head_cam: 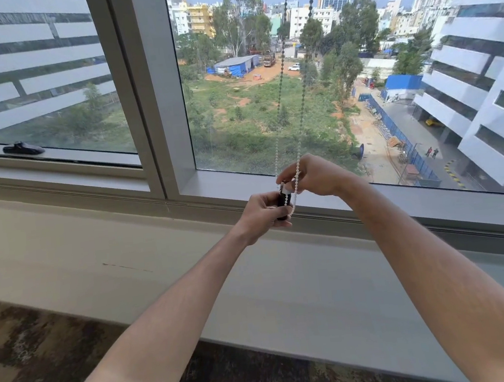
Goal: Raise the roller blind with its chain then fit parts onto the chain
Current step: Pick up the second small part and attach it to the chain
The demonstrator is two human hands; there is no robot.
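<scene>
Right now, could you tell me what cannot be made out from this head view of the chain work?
- Roller blind: out of frame; the chain runs off the top edge.
- Black part: mostly covered by the left hand, so its shape is unclear.
- White piece on top: too small to identify.
- How the chain seats in the part: hidden by the right hand fingers.

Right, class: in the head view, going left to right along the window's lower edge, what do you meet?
Window latch → mullion → left hand, gripping a black part → right hand, pinching the chain.
</scene>
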